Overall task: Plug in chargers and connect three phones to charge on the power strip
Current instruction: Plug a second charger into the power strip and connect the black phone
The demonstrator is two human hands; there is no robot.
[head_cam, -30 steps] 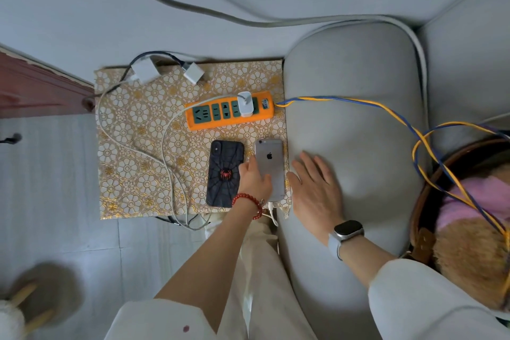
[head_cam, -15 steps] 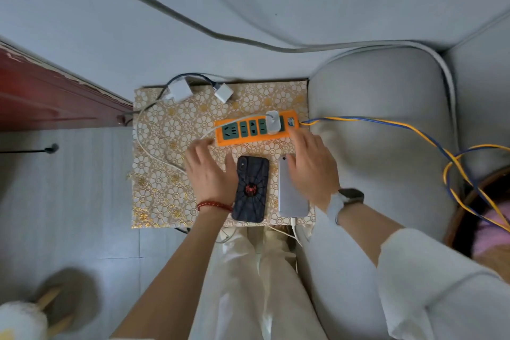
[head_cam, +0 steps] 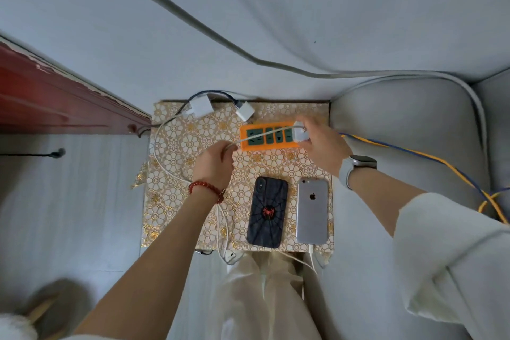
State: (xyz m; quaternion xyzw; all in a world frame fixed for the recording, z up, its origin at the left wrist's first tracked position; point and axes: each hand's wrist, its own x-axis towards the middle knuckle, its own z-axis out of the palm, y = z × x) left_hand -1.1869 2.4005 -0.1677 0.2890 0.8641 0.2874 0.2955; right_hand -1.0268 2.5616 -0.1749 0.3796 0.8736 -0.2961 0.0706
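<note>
Our right hand [head_cam: 320, 143] pinches the white charger [head_cam: 299, 134] seated at the power strip [head_cam: 266, 136]'s right end; our left hand [head_cam: 214, 165] grips its cable [head_cam: 259, 134]. We should keep slack and press squarely.

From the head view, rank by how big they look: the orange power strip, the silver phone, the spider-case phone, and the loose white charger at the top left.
1-2. spider-case phone and silver phone: too alike to rank.
3. orange power strip, partly hidden by the right hand.
4. loose white charger, clearly smallest.
</note>
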